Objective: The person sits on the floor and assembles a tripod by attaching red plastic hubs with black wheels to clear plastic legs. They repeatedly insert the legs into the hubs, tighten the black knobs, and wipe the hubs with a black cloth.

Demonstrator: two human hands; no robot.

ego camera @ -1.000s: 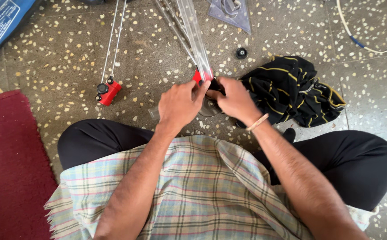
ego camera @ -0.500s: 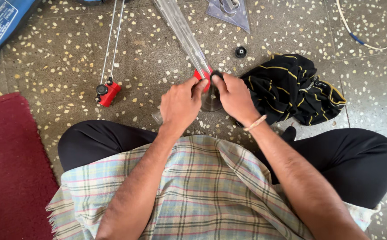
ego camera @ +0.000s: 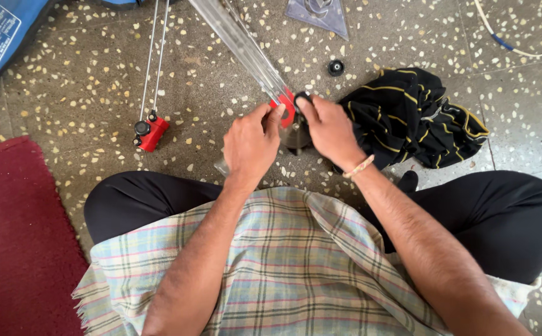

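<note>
I sit cross-legged on a speckled stone floor. My left hand (ego camera: pixel 250 143) pinches a red plastic bracket (ego camera: pixel 285 106) at the near end of a long shiny metal rail (ego camera: pixel 236 43) that runs up and left. My right hand (ego camera: pixel 327 127) closes its fingertips on a small black knob (ego camera: pixel 301 97) on that bracket. Under both hands sits a round grey metal base (ego camera: pixel 294 135), partly hidden. A plaid cloth (ego camera: pixel 283 261) covers my lap.
A second red bracket (ego camera: pixel 149 130) with two thin metal rods lies on the floor to the left. A loose black knob (ego camera: pixel 335 67) and a black cloth with yellow stripes (ego camera: pixel 414 118) lie to the right. A red mat (ego camera: pixel 15 236) and a blue bag (ego camera: pixel 0 37) lie left.
The metal rail has swung a little, its near end staying between my hands. My right fingertips have shifted up onto the black knob; my left hand keeps its grip on the bracket.
</note>
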